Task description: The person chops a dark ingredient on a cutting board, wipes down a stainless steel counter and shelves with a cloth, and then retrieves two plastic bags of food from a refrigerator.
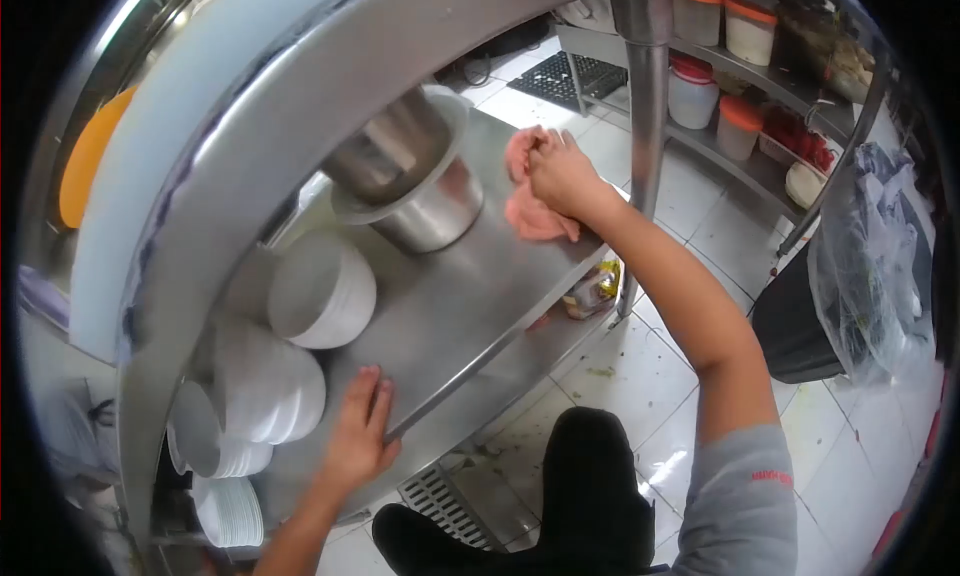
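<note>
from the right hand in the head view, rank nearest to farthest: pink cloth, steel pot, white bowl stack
1. pink cloth, under the right hand
2. steel pot, just beside it on the shelf
3. white bowl stack, farther along, toward the left hand

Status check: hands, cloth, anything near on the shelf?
Right hand gripping pink cloth on steel shelf. Left hand flat on shelf edge. Metal pots beside the cloth, white bowls farther along.

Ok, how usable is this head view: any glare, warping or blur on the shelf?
Head view: strong fisheye bend, black corners; glare streaks on the steel shelf; right hand on the pink cloth and left hand both reasonably sharp; white bowls slightly washed out.
</note>
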`<state>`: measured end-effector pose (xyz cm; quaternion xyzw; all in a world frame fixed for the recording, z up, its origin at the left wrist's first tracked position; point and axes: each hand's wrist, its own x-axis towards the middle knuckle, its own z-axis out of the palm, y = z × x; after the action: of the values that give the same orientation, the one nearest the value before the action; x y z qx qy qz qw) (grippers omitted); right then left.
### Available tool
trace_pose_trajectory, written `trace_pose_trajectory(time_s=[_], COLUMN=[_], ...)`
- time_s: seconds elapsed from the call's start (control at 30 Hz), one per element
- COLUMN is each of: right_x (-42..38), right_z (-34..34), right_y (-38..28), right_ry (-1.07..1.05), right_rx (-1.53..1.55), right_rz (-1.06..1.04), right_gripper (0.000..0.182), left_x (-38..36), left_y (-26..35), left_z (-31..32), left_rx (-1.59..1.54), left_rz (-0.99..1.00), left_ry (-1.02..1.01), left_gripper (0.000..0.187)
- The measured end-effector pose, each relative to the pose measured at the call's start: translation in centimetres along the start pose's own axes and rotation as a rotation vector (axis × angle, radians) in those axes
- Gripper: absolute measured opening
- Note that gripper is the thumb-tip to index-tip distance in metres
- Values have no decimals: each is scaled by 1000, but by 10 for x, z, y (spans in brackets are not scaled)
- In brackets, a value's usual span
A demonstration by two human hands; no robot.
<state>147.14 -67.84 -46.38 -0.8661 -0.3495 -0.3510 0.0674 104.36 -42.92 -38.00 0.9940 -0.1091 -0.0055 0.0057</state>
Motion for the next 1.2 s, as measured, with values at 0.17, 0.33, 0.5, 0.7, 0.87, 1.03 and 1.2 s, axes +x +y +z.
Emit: trace_pose_trajectory(time_s=[0.17,0.33,0.5,0.7,0.87,1.03,1.2], right_x=[73,39,-95,-121,-94,-57,-40], right_z=[14,3,-99,-154,-202,-192,-200], right_y=[0,-13,-26,-179,-227,-134,-119], right_ry=[-344,-439,-90,-243,-343,48,12], right_rx=[176,267,19,-49,935,1336,1601], right_rz=[-56,44,110,11,31,278,700], right_gripper=[44,35,37,29,18,31,38], left_x=[3,-4,-4,-7,-7,-8,-9], left_y=[5,0,2,2,-1,0,2], left_z=[8,6,8,6,12,17,16], left_rx=[-16,-47,-11,-25,-47,-22,-37], left_rz=[-6,-24,-17,-15,10,6,-5], left_ry=[10,38,53,84,121,168,180], left_gripper=[95,92,89,85,86,91,87])
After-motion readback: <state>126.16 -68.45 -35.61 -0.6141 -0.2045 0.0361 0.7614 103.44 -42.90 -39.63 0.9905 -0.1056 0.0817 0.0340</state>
